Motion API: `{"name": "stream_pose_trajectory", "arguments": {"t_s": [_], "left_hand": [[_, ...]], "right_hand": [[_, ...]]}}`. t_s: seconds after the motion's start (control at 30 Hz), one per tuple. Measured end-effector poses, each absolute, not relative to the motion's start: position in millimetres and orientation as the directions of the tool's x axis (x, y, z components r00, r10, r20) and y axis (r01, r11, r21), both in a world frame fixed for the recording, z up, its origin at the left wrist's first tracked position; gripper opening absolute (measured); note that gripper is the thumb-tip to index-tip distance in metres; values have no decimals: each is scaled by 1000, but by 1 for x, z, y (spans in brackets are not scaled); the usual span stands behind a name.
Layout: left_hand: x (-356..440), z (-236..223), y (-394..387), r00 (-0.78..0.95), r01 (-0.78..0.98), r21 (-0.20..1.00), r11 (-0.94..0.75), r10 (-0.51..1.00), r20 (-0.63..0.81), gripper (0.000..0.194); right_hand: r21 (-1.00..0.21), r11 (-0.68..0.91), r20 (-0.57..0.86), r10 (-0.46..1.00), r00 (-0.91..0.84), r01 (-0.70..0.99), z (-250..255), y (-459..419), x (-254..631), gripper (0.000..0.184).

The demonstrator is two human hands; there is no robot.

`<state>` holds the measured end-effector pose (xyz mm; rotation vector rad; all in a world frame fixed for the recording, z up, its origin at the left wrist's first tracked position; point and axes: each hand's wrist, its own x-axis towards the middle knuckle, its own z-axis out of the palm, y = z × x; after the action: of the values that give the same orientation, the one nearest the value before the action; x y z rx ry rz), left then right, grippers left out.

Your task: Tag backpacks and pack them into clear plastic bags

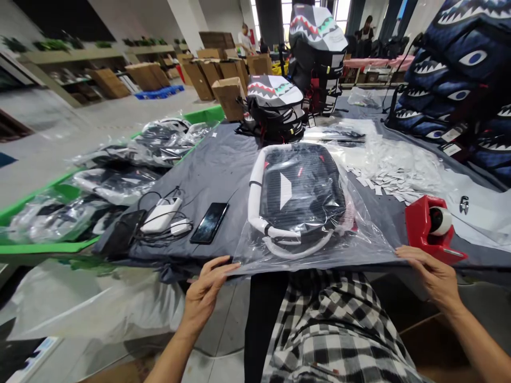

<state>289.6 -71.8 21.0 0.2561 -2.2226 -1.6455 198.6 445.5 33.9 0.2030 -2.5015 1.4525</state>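
A grey-covered work table point(199, 170) stretches ahead of both hands. On it, a black backpack point(299, 186) lies inside a clear plastic bag point(371, 239), its near edge gripped by the left hand point(205, 298) and right hand point(431, 276), held well apart. Just beyond the right hand sits a red tape dispenser point(419, 223) (white tape roll showing); a smartphone point(209, 223) lies beyond the left.

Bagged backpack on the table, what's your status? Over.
Left grip and right grip on the near edge of the clear plastic bag. Black backpack inside, lying flat on the grey table cover. Red tape dispenser close by right grip.
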Motion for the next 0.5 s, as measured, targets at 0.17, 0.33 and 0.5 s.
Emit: {"name": "stream_pose_trajectory", "arguments": {"t_s": [0.17,0.33,0.5], "left_hand": [[261,11,-46,-779,138,990,-2,-617,107,43],[229,1,-39,-650,52,998,-37,-760,5,51],[221,15,-36,-641,-88,898,431,-715,280,44]], "right_hand": [[-897,348,387,316,-866,-274,23,409,176,45],[-908,350,369,410,-834,-230,7,384,151,54],[-936,313,278,369,-887,-162,-1,380,146,54]]}}
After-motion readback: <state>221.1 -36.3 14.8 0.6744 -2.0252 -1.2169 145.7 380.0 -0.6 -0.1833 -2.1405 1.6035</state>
